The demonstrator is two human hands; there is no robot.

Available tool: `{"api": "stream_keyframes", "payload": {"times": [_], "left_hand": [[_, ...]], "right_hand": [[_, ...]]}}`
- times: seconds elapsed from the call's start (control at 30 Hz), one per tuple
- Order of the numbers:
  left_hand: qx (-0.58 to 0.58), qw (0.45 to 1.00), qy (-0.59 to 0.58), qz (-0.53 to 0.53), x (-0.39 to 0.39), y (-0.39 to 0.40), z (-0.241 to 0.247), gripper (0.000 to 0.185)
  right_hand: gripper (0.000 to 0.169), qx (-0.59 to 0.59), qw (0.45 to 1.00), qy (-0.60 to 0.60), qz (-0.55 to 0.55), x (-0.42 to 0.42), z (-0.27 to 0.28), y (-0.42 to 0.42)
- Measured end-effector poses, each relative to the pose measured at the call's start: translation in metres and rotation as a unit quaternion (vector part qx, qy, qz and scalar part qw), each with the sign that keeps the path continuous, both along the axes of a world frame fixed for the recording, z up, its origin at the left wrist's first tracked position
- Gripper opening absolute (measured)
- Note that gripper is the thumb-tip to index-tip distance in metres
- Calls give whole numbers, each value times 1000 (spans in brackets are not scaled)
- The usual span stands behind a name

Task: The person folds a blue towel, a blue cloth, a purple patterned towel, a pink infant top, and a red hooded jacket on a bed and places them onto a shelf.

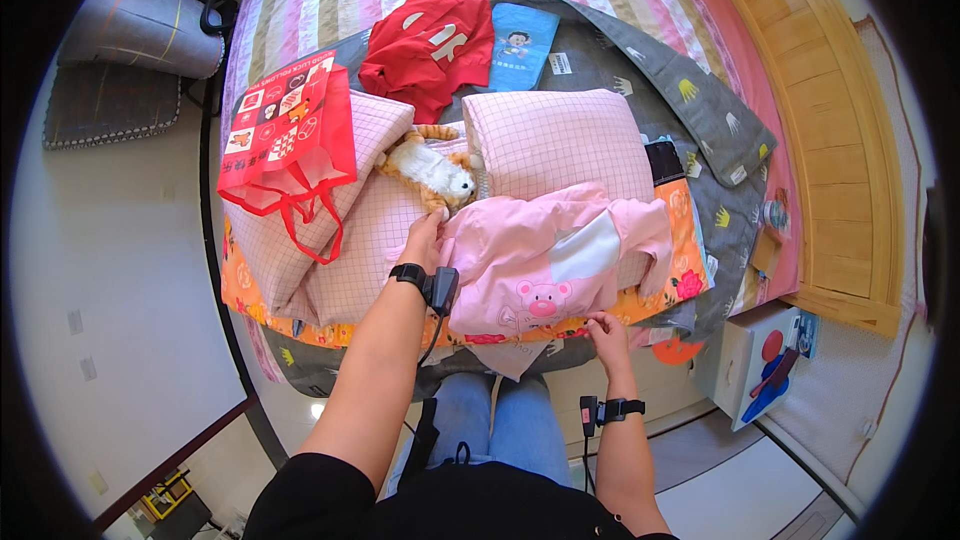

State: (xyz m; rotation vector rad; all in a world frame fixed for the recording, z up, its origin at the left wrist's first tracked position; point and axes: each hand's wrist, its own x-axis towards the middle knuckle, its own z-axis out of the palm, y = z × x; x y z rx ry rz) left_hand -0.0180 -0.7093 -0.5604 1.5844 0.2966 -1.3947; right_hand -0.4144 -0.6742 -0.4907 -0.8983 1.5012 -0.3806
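Note:
A pink child's top [487, 262] with a bear face and a white panel lies spread on a folded pink checked quilt [555, 135]. My left hand [427, 238] grips the top's left edge, close to an orange-and-white plush cat [435, 169] lying on the quilt. With fingertips pinched together, my right hand [611, 341] holds the top's lower edge near the printed bear. Parts of the left fingers are hidden. Each wrist wears a strap with a small black device.
A red gift bag [300, 142] rests on the quilt at left. Red clothing [427, 45] and a blue printed item [521, 45] lie behind. Under the quilt are an orange floral cloth [679, 232] and a grey crown-patterned mat [592, 37]. At right stand a wooden headboard [810, 120] and white nightstand [742, 364].

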Motion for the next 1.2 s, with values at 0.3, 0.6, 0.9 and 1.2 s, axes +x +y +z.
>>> {"api": "stream_keyframes", "payload": {"times": [0.3,0.6,0.9,1.2], "left_hand": [[-161,980,18,116,11,15,64,8],[-356,913,98,171,-46,146,243,18],[-300,918,-56,253,-157,336,285,26],[-219,832,-258,439,-271,550,328,24]], "right_hand": [[15,-52,996,8,77,24,25,12],[53,-259,900,-25,351,133,65,-10],[58,-128,727,-214,639,201,113,123],[48,-61,524,-309,791,205,142,353]]}}
